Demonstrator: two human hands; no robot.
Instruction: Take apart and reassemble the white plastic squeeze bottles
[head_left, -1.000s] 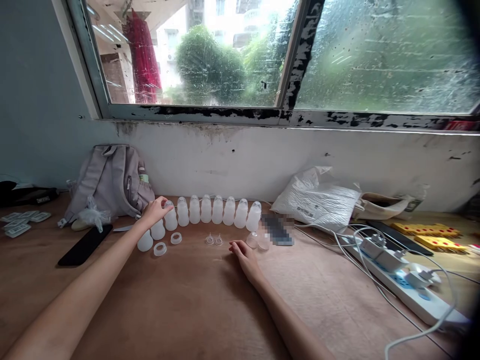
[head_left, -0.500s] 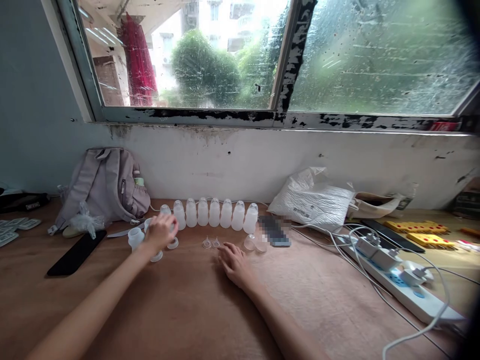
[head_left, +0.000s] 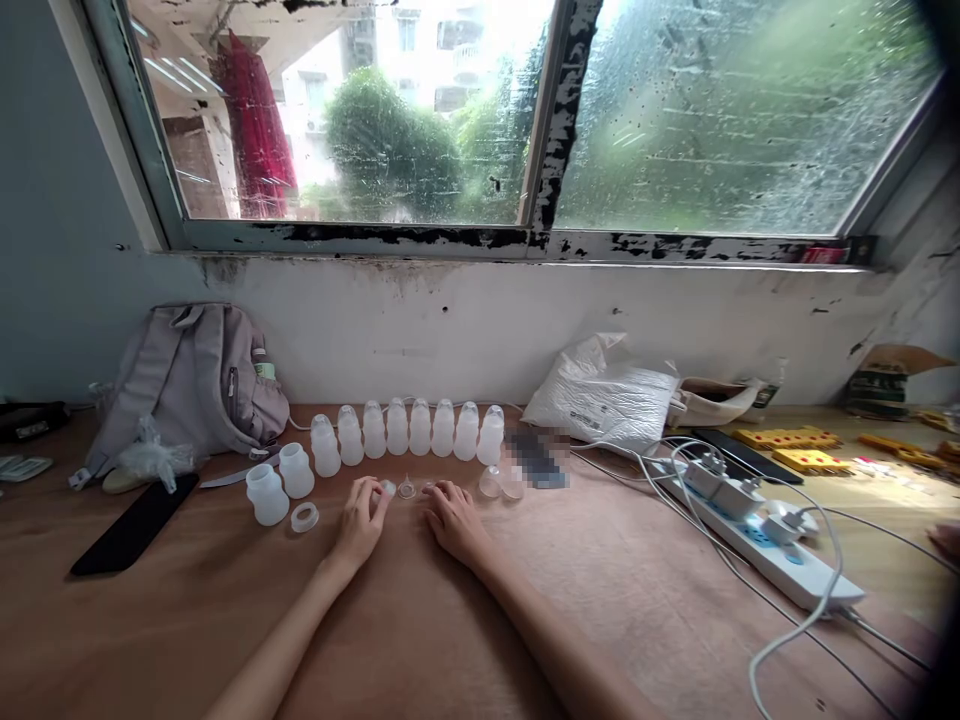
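Small white translucent plastic ring (head_left: 387, 487): lies on the brown wooden table (head_left: 420, 620), pinched at the fingertips of the left hand (head_left: 360, 520), approx. in front of the bottle row. Just right of it, two tiny clear cone-shaped silicone nipples (head_left: 406, 490), standing tips up, side by side; the 2nd sits at the fingertips of the right hand (head_left: 454, 518), partly hidden. Behind them, a row of seven milky translucent plastic bottles w/ domed caps (head_left: 409, 430), upright, close together, parallel to the wall. Both hands rest palm-down on the table, fingers curled.
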